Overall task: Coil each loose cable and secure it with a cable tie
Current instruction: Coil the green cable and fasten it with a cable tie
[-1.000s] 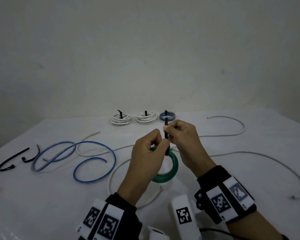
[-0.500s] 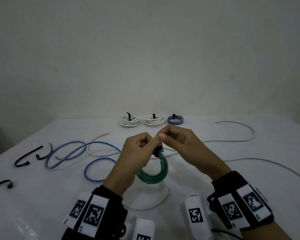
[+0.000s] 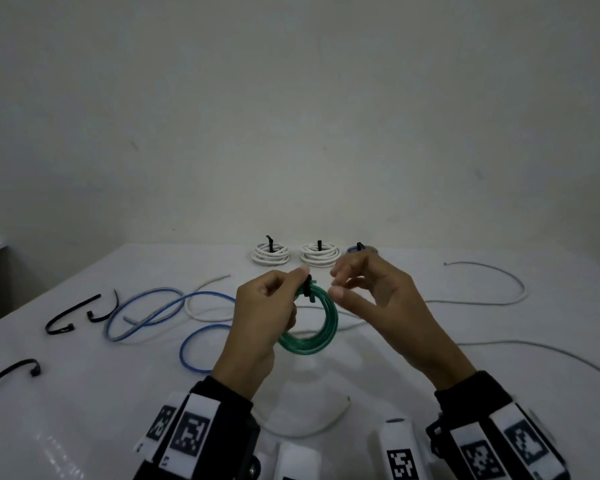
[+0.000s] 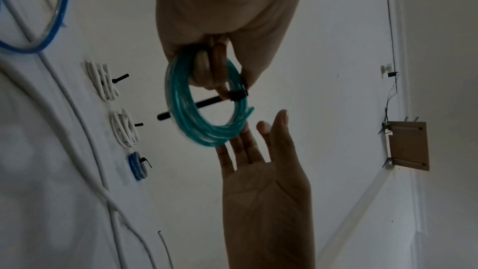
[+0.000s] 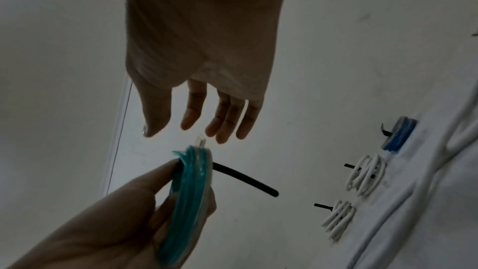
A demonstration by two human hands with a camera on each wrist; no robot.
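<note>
Green coil is up off the counter, black cable tie looped round it with the tail sticking out. Left hand pinches coil at the tie; right hand has fingers loose, holding nothing. Three tied coils sit at the back. Left: blue cable, white cables, spare ties.

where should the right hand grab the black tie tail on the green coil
Pinch the free tail of the black cable tie near its tip, coming from the far side. It sticks straight out past the green coil, which the left hand grips; the right hand is open.
</note>
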